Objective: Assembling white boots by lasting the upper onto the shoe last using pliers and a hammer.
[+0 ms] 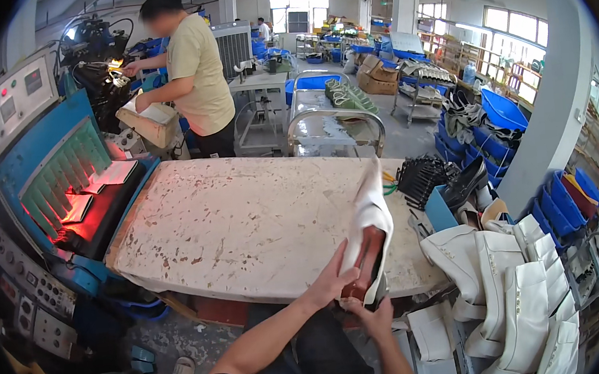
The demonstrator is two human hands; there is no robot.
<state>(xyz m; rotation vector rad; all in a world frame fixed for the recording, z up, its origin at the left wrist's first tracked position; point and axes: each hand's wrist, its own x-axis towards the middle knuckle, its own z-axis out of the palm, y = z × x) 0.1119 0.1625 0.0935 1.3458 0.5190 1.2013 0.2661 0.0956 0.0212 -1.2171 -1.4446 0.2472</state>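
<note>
A white boot (375,211) is held upright over the right front edge of a worn, pale-covered table (245,217). A red-brown surface (370,255) shows in the opening that faces me; I cannot tell whether it is a lining or a last. My left hand (332,278) grips the boot's left side, its thumb pointing across toward the red-brown part. At the lower end my right hand (372,312) is closed round the boot from below and the right. Part of the right hand's fingers is hidden behind it.
Several white boots (504,286) are heaped at the right. Black shoes (464,181) and a dark bundle lie on the table's right end. A blue machine (55,162) with red-lit heating stands left. Beyond the table, a person (197,75) works at another machine beside a metal cart (329,124).
</note>
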